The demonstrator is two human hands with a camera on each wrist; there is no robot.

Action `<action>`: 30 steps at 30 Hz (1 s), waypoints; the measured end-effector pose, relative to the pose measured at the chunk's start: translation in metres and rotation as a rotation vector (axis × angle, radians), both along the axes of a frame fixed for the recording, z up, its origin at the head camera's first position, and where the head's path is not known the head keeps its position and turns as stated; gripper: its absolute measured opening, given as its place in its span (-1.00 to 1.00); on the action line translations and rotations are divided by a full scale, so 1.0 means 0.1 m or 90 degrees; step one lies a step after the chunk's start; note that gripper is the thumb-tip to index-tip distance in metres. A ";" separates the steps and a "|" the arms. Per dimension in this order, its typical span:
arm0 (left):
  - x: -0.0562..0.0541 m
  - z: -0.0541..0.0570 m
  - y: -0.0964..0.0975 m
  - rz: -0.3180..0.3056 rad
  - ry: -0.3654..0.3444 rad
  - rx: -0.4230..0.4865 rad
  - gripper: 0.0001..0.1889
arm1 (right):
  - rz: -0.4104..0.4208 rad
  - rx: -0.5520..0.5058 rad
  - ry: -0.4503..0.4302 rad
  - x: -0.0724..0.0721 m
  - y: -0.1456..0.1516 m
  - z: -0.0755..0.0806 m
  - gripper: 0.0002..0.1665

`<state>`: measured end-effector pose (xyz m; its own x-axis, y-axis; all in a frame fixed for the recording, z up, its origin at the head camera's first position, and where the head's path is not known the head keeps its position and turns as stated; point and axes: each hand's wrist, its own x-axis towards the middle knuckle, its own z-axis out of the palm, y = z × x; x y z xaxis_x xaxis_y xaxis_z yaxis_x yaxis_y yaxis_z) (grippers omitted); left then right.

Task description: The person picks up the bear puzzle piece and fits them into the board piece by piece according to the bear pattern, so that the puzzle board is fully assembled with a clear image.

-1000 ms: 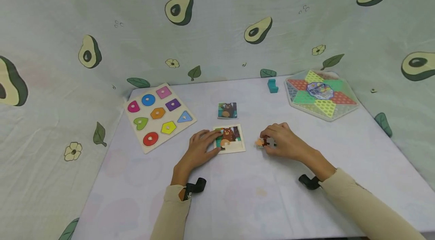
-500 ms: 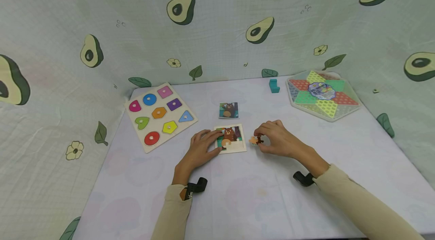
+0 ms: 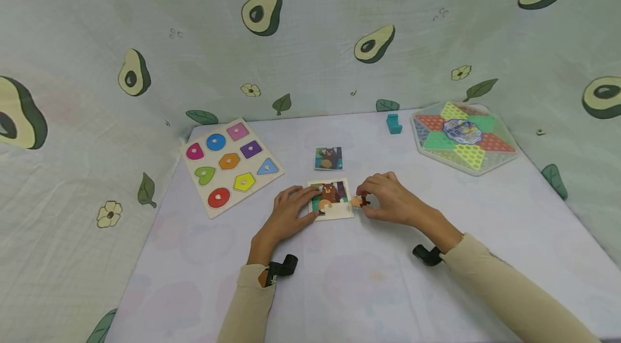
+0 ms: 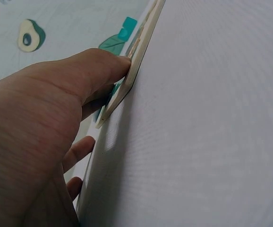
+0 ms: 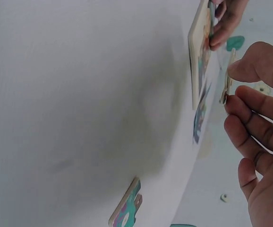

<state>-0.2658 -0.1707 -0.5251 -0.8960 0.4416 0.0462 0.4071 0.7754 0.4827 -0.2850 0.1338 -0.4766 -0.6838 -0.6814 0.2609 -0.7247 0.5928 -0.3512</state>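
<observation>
A small wooden jigsaw puzzle board (image 3: 343, 214) with a bear picture lies mid-table, its lower right part showing bare wood. My left hand (image 3: 292, 214) rests on its left side; in the left wrist view the thumb (image 4: 110, 66) presses on the board's edge. My right hand (image 3: 390, 200) pinches an orange and brown puzzle piece (image 3: 358, 201) between thumb and fingers, right at the board's right edge. In the right wrist view this piece (image 5: 228, 78) is held edge-on above the table. Another loose puzzle piece (image 5: 126, 208), teal and pink, lies on the table there.
Behind the board lies a square bear picture (image 3: 328, 158). A wooden shape board (image 3: 232, 167) with coloured knobbed pieces lies at the left. At the back right are a teal block (image 3: 394, 124) and a hexagonal star-pattern game board (image 3: 464, 138), near the fabric backdrop.
My right hand has lifted the orange and brown piece and carried it left to the board's right edge. The left hand has stayed on the board; the head view has shifted slightly.
</observation>
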 end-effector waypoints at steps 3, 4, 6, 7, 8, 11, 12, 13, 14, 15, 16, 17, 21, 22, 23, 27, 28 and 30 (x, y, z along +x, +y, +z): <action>-0.01 -0.01 0.00 0.001 0.001 -0.001 -0.43 | 0.006 -0.002 -0.002 0.00 -0.04 0.00 -0.67; -0.01 -0.01 0.00 0.001 0.002 0.000 -0.43 | 0.009 -0.003 -0.003 0.00 -0.05 0.00 -0.68; -0.01 -0.02 0.00 -0.001 0.000 -0.003 -0.43 | 0.014 -0.002 -0.003 0.00 -0.08 0.00 -0.68; -0.02 -0.02 0.00 -0.001 0.000 -0.004 -0.43 | 0.017 0.000 -0.001 0.00 -0.09 0.00 -0.68; -0.02 -0.02 0.00 -0.001 -0.001 -0.006 -0.43 | 0.019 0.002 0.002 0.00 -0.10 -0.01 -0.68; -0.02 -0.03 0.00 -0.002 -0.005 -0.011 -0.43 | 0.025 0.001 0.007 0.00 -0.14 -0.01 -0.68; -0.02 -0.03 -0.01 -0.002 -0.005 -0.010 -0.43 | 0.028 0.000 0.008 -0.01 -0.15 -0.01 -0.68; -0.01 -0.02 -0.01 -0.001 -0.005 -0.010 -0.43 | 0.031 -0.001 0.009 -0.01 -0.16 -0.01 -0.68; -0.01 -0.02 -0.01 -0.002 -0.003 -0.008 -0.43 | 0.032 -0.001 0.010 -0.01 -0.18 -0.02 -0.68; -0.01 -0.02 -0.01 -0.002 0.001 -0.005 -0.43 | 0.034 -0.002 0.010 -0.01 -0.19 -0.02 -0.67; -0.01 -0.02 -0.01 -0.002 0.002 -0.004 -0.43 | 0.035 0.000 0.009 -0.02 -0.20 -0.03 -0.67; -0.01 -0.02 -0.01 -0.002 0.005 -0.005 -0.44 | 0.036 0.002 0.008 -0.02 -0.21 -0.03 -0.66; -0.01 -0.02 -0.01 -0.002 0.008 -0.008 -0.44 | 0.039 0.012 0.008 -0.03 -0.27 -0.06 -0.65; -0.01 -0.02 -0.01 -0.002 0.007 -0.009 -0.44 | 0.041 0.015 0.010 -0.03 -0.28 -0.06 -0.66; 0.00 -0.01 -0.01 -0.002 0.007 -0.006 -0.44 | 0.043 0.017 0.013 -0.03 -0.29 -0.07 -0.66; 0.00 -0.01 0.00 -0.001 0.006 -0.002 -0.44 | 0.050 0.018 0.021 -0.04 -0.33 -0.08 -0.67; 0.00 -0.01 0.00 0.000 0.004 -0.002 -0.44 | 0.053 0.019 0.021 -0.04 -0.34 -0.08 -0.67; 0.00 -0.02 -0.01 0.002 -0.001 -0.005 -0.44 | 0.055 0.019 0.017 -0.05 -0.37 -0.09 -0.67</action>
